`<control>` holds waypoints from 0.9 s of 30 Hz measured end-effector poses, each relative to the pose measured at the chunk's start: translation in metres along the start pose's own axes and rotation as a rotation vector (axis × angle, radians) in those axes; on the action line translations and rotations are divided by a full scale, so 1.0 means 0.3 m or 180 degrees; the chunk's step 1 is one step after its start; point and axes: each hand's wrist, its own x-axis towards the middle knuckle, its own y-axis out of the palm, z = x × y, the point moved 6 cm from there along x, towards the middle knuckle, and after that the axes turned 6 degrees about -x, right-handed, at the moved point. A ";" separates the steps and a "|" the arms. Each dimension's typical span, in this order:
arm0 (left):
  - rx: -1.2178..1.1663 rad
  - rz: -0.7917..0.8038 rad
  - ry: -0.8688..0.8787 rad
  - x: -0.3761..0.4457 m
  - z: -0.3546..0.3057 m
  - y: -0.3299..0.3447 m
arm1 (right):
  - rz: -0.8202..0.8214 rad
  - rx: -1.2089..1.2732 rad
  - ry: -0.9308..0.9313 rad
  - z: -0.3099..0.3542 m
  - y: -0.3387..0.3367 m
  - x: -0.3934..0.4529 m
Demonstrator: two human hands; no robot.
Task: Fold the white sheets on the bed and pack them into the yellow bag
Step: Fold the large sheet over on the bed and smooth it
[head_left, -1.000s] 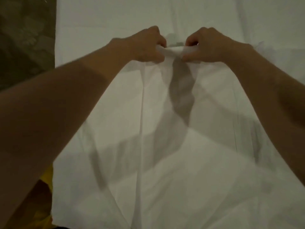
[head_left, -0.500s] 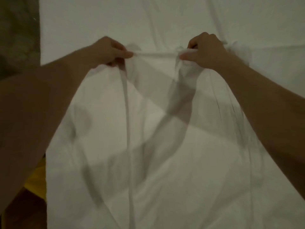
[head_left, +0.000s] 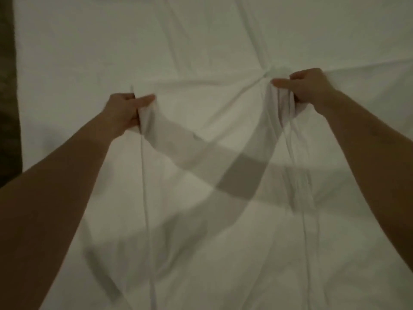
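We are counting two hands and, as far as we can tell, one white sheet (head_left: 223,220) lifted off the bed (head_left: 89,52); the bed's own white cover is lying under it, and we cannot tell whether further sheets are mixed into it. A dark strip of floor (head_left: 9,108) is showing along the left edge.

No bag or other container is appearing in this view.

We are holding the sheet's upper edge stretched between our hands. Our left hand (head_left: 125,113) is gripping one gathered end, with the thumb lying flat on top and the fingers curled under the cloth. Our right hand (head_left: 308,88) is pinching the other end, its thumb pointing inward and the fingers folded round a bunch of fabric. The hands are sitting well apart, the right one farther up the bed than the left.

From each grip the sheet is hanging down toward us, a hem line running straight below the left hand and a cluster of soft folds trailing below the right. The cloth between them is thin enough that the shadows of our forearms are crossing on it. Just beyond the right hand, creases in the bed cover are fanning out from a small bunched point (head_left: 277,71).
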 end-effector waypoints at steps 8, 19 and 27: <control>0.0052 -0.0681 0.0840 0.037 -0.091 0.049 | -0.0687 0.0373 -0.0152 -0.020 -0.001 0.010; 0.0631 -0.0664 0.0894 0.074 -0.089 0.060 | -0.1039 -0.0929 -0.0868 0.127 -0.022 0.022; 0.0313 -0.0521 0.0625 0.100 -0.069 0.061 | -0.0460 0.0407 0.0125 0.033 -0.030 0.101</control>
